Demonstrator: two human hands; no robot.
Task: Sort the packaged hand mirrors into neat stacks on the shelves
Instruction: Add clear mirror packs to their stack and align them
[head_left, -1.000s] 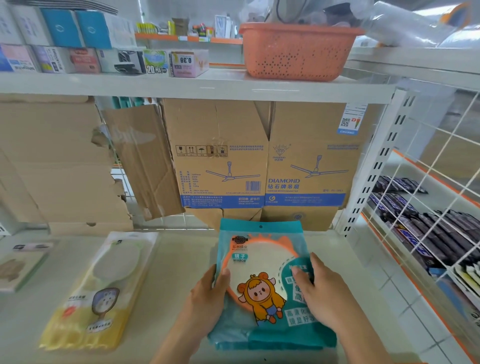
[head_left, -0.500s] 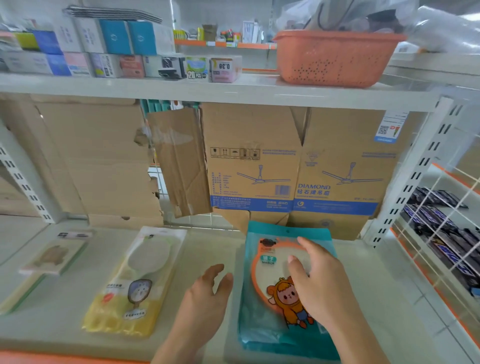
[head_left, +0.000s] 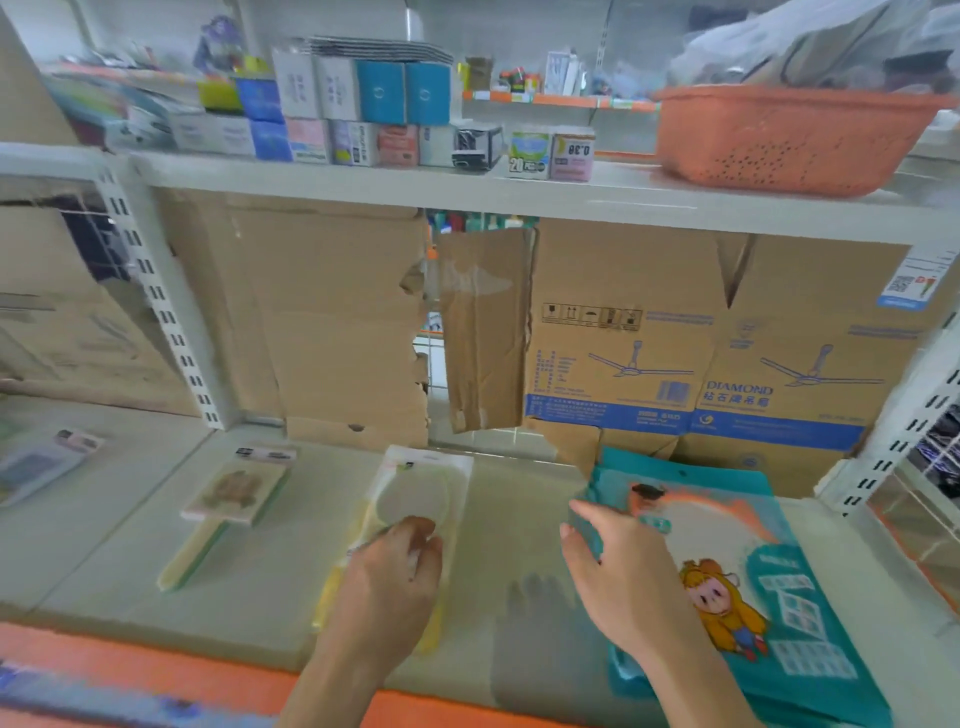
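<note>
Yellow mirror pack (head_left: 415, 499) flat on lower shelf (head_left: 519, 519), mid-shelf; teal mirror stack (head_left: 779, 597) to its right. Left hand (head_left: 389, 577) atop yellow mirror pack, fingers curled, grip unclear through blur. Right hand (head_left: 618, 582) resting on teal mirror stack's left edge, fingers nearly straight, grip slack.

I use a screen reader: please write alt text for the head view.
A person's left hand lies on a yellow packaged mirror while the right hand touches a teal mirror stack on a pale shelf, cardboard boxes behind.
</note>
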